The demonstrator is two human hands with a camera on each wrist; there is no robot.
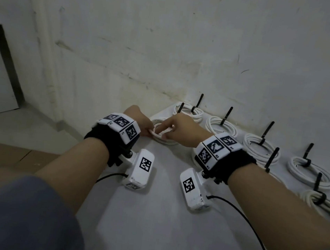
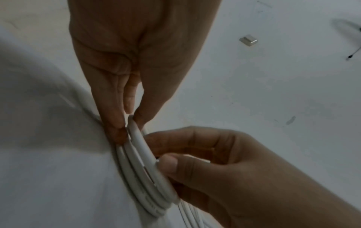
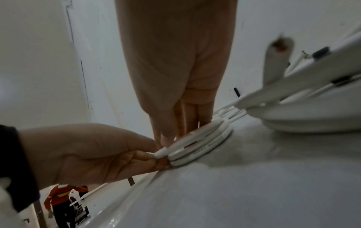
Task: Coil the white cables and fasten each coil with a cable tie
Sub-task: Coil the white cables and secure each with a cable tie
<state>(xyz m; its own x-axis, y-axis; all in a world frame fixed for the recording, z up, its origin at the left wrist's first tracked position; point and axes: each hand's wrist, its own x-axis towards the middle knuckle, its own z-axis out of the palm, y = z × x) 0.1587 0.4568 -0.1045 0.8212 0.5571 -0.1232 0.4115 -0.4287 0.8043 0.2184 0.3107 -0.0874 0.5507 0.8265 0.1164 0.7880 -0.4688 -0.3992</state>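
A loose white cable coil [image 1: 163, 142] lies flat near the far left corner of the white table [image 1: 160, 216]. My left hand [image 1: 149, 131] pinches its near-left rim, with the cable's end at the fingertips. My right hand [image 1: 166, 134] reaches in from the right and grips the same coil between thumb and curled fingers. The left wrist view shows the left hand [image 2: 129, 121] pinching the stacked loops of the coil [image 2: 144, 174] and the right hand [image 2: 162, 155] clamped on them. From the right wrist, my right hand [image 3: 175, 134] reaches down onto the coil [image 3: 205, 143] beside my left hand [image 3: 156, 157]. No tie shows on this coil.
Several tied coils [image 1: 259, 145] with upright black cable ties [image 1: 267, 131] line the table's right side along the wall [image 1: 168, 43]. Cardboard boxes [image 1: 3, 158] sit on the floor left of the table. A person in orange [image 3: 64, 199] stands beyond the table edge.
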